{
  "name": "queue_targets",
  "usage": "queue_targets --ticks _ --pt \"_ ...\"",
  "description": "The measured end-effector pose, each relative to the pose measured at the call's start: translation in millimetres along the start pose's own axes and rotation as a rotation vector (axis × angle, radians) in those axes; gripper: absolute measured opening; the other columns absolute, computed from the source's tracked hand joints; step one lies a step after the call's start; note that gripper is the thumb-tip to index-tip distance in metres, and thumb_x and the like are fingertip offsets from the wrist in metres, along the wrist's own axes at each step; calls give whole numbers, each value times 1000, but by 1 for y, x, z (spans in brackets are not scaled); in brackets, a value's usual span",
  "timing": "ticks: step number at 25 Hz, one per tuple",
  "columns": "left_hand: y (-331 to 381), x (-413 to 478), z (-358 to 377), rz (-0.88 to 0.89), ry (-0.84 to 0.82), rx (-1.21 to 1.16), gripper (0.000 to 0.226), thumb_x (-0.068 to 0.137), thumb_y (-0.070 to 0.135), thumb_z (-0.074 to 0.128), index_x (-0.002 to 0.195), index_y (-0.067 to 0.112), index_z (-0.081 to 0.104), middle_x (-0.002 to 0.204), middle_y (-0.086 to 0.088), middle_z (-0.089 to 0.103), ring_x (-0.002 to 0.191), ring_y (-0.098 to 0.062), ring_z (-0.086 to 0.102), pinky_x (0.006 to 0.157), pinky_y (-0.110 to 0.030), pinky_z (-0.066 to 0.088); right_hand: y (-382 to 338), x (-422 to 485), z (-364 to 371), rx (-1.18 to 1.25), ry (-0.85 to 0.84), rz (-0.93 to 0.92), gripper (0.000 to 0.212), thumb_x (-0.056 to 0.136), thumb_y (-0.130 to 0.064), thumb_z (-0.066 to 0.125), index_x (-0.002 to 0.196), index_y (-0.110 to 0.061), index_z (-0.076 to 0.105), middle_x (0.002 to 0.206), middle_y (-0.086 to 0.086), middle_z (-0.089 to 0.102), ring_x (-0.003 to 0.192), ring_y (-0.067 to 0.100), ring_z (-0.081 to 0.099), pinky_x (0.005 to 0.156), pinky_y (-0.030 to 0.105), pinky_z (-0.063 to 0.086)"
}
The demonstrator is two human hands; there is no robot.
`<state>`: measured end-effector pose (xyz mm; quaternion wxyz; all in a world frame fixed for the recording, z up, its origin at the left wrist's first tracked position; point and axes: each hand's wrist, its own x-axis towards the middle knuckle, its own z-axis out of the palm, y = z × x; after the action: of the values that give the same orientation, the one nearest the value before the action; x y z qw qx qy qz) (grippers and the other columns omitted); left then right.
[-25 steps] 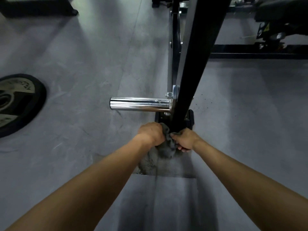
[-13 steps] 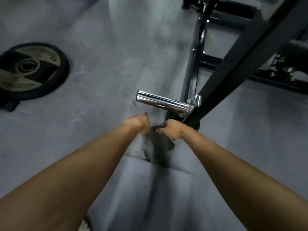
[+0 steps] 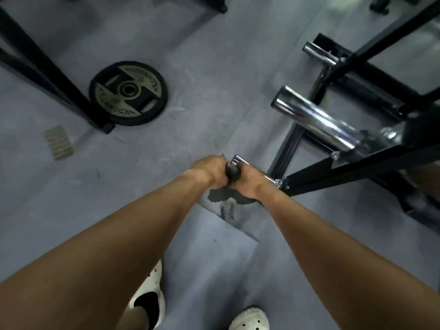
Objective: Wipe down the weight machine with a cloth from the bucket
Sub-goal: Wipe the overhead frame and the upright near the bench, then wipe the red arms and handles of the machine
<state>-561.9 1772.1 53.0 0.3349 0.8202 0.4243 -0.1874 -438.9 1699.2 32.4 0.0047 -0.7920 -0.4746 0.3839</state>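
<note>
Both hands, left hand [image 3: 212, 169] and right hand [image 3: 247, 178], close tight around the dark cloth [image 3: 232, 172] on the low chrome peg [image 3: 238, 160] toward one o'clock; it looks soft, limp and damp, best bunched mid-fold.

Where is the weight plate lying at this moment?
In the head view, the weight plate lies flat on the floor at upper left, beside the foot of a black frame leg, well left of both hands.

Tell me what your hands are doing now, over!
Left hand and right hand both shut on dark cloth. Cloth wrapped on low chrome peg. Nothing blocking; weight plate lies apart.
</note>
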Motion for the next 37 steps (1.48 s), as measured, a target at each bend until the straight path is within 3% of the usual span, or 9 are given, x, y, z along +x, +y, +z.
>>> queue_targets --ticks 5,8,12,17,21,25,31,33,37 --pt "0 -111 -120 -114 -98 66 17 89 31 61 91 16 67 84 -4 68 72 -25 66 62 -33 53 -113 -100 -96 -211 -115 -130 34 94 -24 65 123 -8 62 122 15 68 112 35 63 88 36 51" --pt "23 -173 -204 -106 -177 100 25 85 37 66 81 13 69 70 -4 68 68 -26 68 73 -36 61 -181 -158 -175 -399 -52 -240 31 93 -28 64 118 -11 63 122 15 64 109 36 64 79 35 50" --pt "70 -234 -347 79 38 60 29 79 40 76 97 18 73 89 -4 75 86 -27 71 74 -31 56 -266 -230 -308 -518 49 -327 40 93 -26 65 128 -9 61 127 17 66 117 37 63 88 36 48" --pt "144 -286 -502 287 209 100 16 78 29 75 91 24 67 84 0 70 79 -24 67 69 -35 54 -323 -304 -456 -499 266 -292 36 93 -25 61 125 -9 62 119 17 70 109 39 65 84 40 51" --pt "203 -326 -610 500 343 160 8 82 22 69 90 23 66 88 1 70 86 -24 66 75 -35 52 -352 -368 -553 -323 469 -294 38 92 -20 65 128 -13 59 121 14 69 109 35 64 85 37 49" --pt "247 -349 -663 639 511 65 10 85 14 61 95 16 62 95 -4 68 92 -27 65 78 -36 50 -353 -414 -613 -158 690 -227 18 89 -16 66 103 -16 55 104 13 67 101 34 63 75 36 45" --pt "293 -360 -702 714 400 -385 12 92 16 53 97 11 63 81 -4 65 73 -22 61 58 -28 45 -342 -452 -663 506 994 -201 33 85 -16 75 113 -14 56 97 9 67 86 22 64 67 36 54" --pt "303 -354 -712 691 343 -504 24 92 18 50 112 10 62 91 -12 69 71 -23 64 51 -27 49 -338 -452 -672 704 994 -203 39 87 -21 76 119 -16 55 104 7 66 93 20 66 69 32 57" --pt "313 -326 -727 649 358 -576 27 94 23 49 117 10 56 101 -18 69 76 -26 66 54 -33 52 -335 -419 -681 921 802 -144 54 89 -32 78 130 -21 44 114 9 66 89 24 70 87 47 62"
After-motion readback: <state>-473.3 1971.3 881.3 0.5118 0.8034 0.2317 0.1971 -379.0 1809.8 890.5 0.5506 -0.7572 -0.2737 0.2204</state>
